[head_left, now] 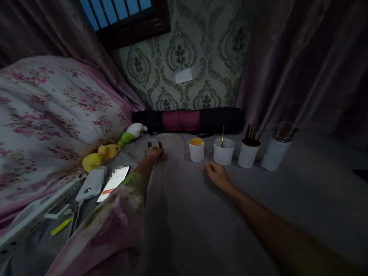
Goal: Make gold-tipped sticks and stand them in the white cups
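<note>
My left hand is closed low over the grey sheet, at the near ends of two short dark brown strips that stick out beyond it. Its fingers are partly hidden, and what they grip cannot be made out. My right hand rests on the sheet with its fingers curled, and nothing shows in them. Just beyond it stand a white cup with yellow contents and a wider white cup with a thin yellow brush-like stick upright in it.
Farther right are two white containers holding several dark sticks. A black and maroon roll lies along the wall. At left are plush toys, a phone, a white power bank and a power strip.
</note>
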### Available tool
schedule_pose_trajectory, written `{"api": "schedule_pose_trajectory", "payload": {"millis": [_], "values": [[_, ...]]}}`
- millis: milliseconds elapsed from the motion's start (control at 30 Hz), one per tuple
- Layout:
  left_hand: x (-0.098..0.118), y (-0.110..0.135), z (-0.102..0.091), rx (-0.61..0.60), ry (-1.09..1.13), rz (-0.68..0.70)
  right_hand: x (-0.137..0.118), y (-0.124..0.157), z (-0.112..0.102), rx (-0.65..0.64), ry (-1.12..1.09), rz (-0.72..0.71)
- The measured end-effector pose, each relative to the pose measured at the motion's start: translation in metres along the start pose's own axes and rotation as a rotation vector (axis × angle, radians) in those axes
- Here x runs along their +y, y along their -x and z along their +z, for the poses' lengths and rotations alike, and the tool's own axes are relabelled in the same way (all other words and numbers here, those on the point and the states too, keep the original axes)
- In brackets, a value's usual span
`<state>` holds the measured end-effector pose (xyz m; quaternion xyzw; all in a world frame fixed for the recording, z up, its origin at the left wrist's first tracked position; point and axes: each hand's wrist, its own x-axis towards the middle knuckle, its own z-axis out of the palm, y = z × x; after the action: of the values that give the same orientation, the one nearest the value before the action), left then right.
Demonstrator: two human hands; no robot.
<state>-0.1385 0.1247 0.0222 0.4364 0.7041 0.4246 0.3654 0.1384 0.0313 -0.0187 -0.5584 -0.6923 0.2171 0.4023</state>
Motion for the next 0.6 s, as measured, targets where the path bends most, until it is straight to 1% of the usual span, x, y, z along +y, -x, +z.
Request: {"api": "schedule_pose_trajectory", "payload": {"millis": [100, 267, 467, 600], "values": [[-0.001, 0.005, 0.004, 0.002, 0.102, -0.044, 0.000, 0.000, 0.000, 0.003, -0.005, -0.004], [-0.004, 0.010, 0.010, -0.015, 0.232, -0.069, 0.002, -0.001, 0.001, -0.013, -0.011, 0.002], [-0.005, 0.019, 0.015, -0.067, 0.320, -0.080, 0.000, 0.000, 0.000, 0.005, 0.005, -0.003], [-0.007, 0.023, 0.018, -0.083, 0.351, -0.057, -0.002, 0.001, -0.001, 0.006, -0.012, -0.025]]}}
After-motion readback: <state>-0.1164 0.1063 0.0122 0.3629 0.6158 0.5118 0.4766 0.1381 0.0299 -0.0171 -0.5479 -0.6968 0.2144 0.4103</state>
